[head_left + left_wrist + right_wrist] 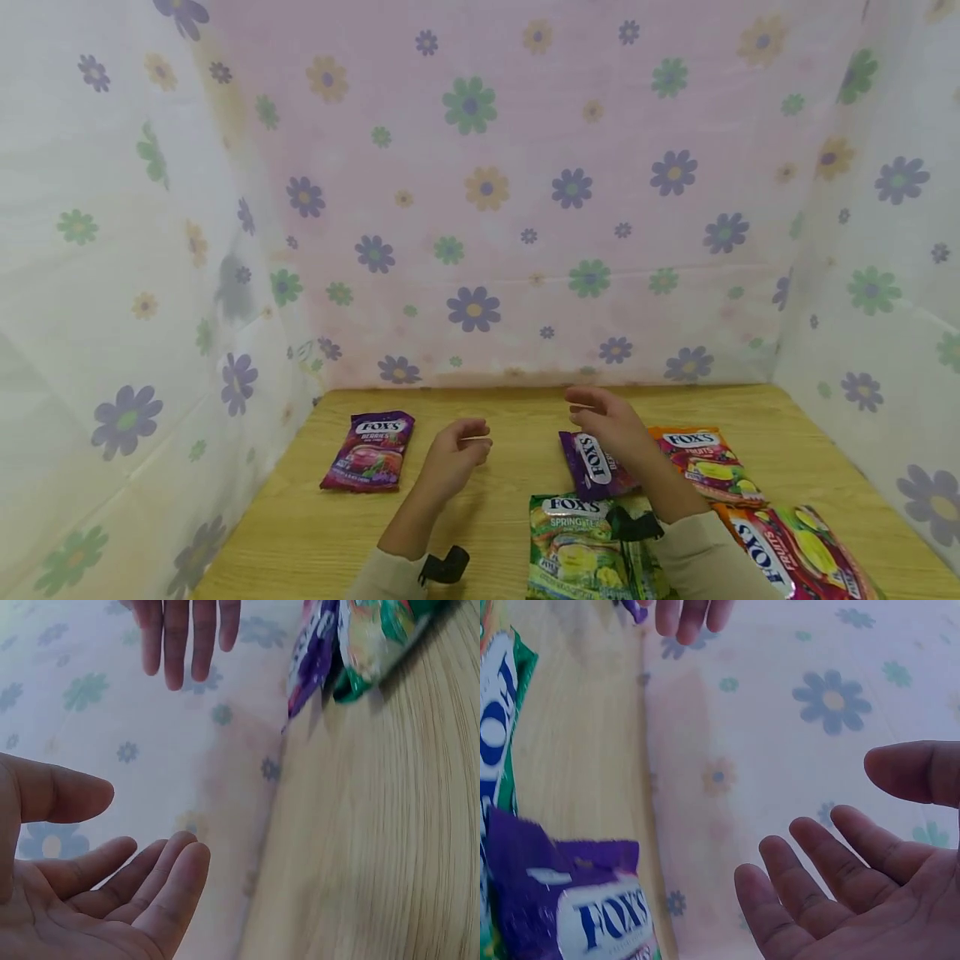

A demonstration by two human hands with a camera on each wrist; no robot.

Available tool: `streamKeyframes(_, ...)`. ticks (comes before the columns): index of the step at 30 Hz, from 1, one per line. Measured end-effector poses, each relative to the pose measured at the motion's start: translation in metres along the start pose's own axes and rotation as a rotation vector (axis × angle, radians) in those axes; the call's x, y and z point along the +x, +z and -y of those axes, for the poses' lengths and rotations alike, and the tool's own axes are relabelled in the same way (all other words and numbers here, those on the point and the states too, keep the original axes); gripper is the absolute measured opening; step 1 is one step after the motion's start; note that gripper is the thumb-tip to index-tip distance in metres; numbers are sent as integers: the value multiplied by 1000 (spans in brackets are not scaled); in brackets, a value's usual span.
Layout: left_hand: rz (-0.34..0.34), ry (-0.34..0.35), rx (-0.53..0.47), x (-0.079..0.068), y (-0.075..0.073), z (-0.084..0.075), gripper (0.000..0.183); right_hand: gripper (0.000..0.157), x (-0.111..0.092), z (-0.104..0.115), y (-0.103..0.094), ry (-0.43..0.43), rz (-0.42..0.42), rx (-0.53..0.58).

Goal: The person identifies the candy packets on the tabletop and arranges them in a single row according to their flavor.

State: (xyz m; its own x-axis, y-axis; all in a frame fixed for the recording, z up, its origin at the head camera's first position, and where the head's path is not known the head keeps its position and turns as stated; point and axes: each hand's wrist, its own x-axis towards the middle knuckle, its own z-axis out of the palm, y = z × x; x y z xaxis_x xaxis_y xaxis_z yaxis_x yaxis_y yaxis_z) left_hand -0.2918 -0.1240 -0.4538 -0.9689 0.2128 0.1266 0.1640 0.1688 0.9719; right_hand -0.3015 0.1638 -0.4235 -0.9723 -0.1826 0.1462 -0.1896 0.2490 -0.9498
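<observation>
A purple, rectangular plastic candy packet [589,472] lies below the right hand [611,423], long axis sideways, apart from its loosely extended, empty fingers; the left hand [456,450], equally loose and empty, is farther.

Flower-print cloth walls [517,150] surround a wooden table [292,533].

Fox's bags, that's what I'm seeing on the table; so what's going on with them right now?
A person is at the table, but nothing is being held: the left grip and right grip are both open and raised above it. One purple Berries bag lies alone on the left. The right grip is near another purple bag, with a green Spring Tea bag close by. Farther right lie a red Fruits bag and a nearer red one.
</observation>
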Motion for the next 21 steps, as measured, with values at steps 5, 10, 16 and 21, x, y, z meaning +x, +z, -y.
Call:
streamKeyframes(5,46,-20,-62,1,16,-7,48,44,-4,-3,-19,-10,-24,3)
streamKeyframes(10,67,-21,-88,4,30,-11,49,45,-12,-2,-33,26,-36,-52)
streamKeyframes(16,59,-55,-131,8,43,-17,49,47,-18,-5,-48,61,-34,-120)
streamKeyframes(21,43,-92,-194,12,47,-26,51,50,-24,-8,-60,114,-34,-154)
